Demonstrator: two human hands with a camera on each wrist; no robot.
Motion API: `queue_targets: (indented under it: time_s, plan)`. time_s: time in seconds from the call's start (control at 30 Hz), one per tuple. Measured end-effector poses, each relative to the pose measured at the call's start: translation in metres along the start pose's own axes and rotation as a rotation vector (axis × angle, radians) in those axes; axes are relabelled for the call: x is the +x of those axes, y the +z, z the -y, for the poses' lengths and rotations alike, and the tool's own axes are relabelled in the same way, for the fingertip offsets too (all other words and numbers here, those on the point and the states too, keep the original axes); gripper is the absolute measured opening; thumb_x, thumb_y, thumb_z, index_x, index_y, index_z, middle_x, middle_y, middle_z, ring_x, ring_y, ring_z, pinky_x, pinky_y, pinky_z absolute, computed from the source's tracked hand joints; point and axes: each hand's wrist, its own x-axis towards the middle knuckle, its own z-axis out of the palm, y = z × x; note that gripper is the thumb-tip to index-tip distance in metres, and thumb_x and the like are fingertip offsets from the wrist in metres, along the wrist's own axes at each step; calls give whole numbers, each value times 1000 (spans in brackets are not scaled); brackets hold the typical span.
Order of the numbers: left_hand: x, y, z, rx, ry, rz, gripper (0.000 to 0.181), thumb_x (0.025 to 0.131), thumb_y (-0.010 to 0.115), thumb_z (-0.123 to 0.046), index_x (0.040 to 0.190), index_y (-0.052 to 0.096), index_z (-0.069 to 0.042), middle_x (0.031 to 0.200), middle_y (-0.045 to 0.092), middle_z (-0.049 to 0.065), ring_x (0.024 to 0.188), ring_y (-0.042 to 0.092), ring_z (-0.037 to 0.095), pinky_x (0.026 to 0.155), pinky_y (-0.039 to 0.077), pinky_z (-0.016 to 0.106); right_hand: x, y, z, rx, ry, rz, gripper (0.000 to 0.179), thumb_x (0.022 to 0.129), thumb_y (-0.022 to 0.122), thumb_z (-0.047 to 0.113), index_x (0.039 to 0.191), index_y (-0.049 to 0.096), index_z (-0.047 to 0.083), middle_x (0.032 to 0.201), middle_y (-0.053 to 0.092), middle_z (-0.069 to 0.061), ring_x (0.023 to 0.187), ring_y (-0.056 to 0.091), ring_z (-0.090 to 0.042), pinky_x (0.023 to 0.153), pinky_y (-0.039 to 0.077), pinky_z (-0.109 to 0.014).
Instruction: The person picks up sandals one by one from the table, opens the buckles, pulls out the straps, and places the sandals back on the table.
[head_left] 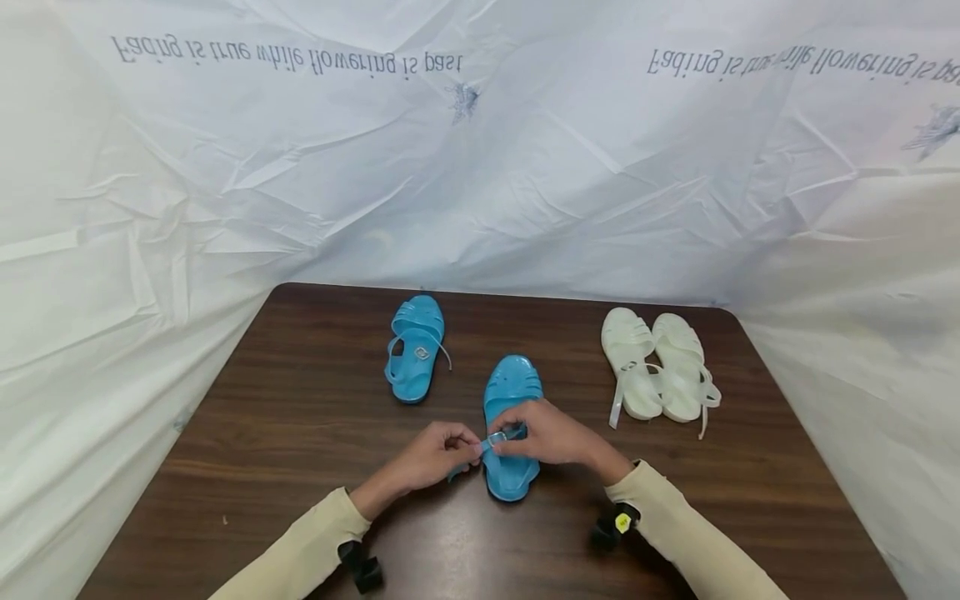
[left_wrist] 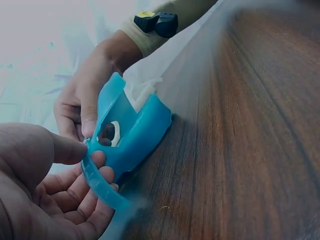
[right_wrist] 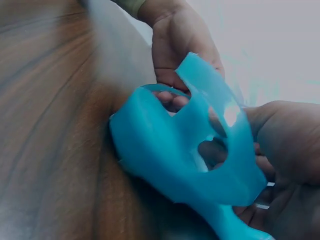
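Observation:
A blue jelly sandal (head_left: 513, 379) lies at the middle of the table, toe pointing away from me. At its left side, my left hand (head_left: 433, 457) pinches the ankle strap (left_wrist: 103, 189) between thumb and fingers, and the strap's free end hangs below them. My right hand (head_left: 553, 432) reaches over the sandal from the right and holds the buckle (head_left: 497, 437) at the strap. Both hands meet close together there. In the right wrist view, the blue heel part (right_wrist: 150, 135) hides some of the fingers.
Another blue sandal (head_left: 418, 312) lies farther back to the left, its strap loose. Two white sandals (head_left: 626, 329) sit side by side at the back right with straps hanging out. White sheeting (head_left: 480, 208) surrounds the dark wooden table (head_left: 315, 367).

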Motion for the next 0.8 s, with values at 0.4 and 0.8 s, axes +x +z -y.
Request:
queue_targets:
  time_s: [0.4,0.8]
  plan:
    - [7,11,4,-42,3,-130,15,100,67,-14,97,78,-4,83,70,3,72,63,14,64,53,27,-8,16,-12,32,-36,-95,23,101,66,30,119,73,17,110,73,10,100,65,-4,85,55,-27]
    - [11,16,-4,4,-13,-197,12,96,70,-12,89,78,-5,77,69,1,67,61,13,62,52,28,-10,23,-11,27,-17,-131,27,101,66,33,119,73,14,104,73,9,95,66,-4,81,55,-26]
